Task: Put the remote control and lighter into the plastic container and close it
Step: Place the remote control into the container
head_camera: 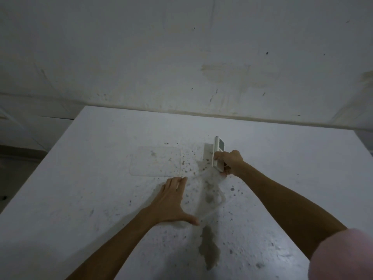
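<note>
- Nearest us, our pink sleeve [341, 255] leads up to our right hand [230, 161], pinched around the remote control [218, 153], tilted on edge above the tabletop [80, 178], long axis pointing away from us.
- Our left hand [171, 201] is spread, steadying the clear plastic container [210, 197], which sits just nearer us than the remote.
- Its lid [155, 161] lies flat to the left.
- We cannot see the lighter.

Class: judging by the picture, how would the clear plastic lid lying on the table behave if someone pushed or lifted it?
The thin, flat, clear plastic lid probably slides easily on the white table. It looks light and may flex when lifted by one edge. Lying flush, its edge could be awkward to catch.
</note>
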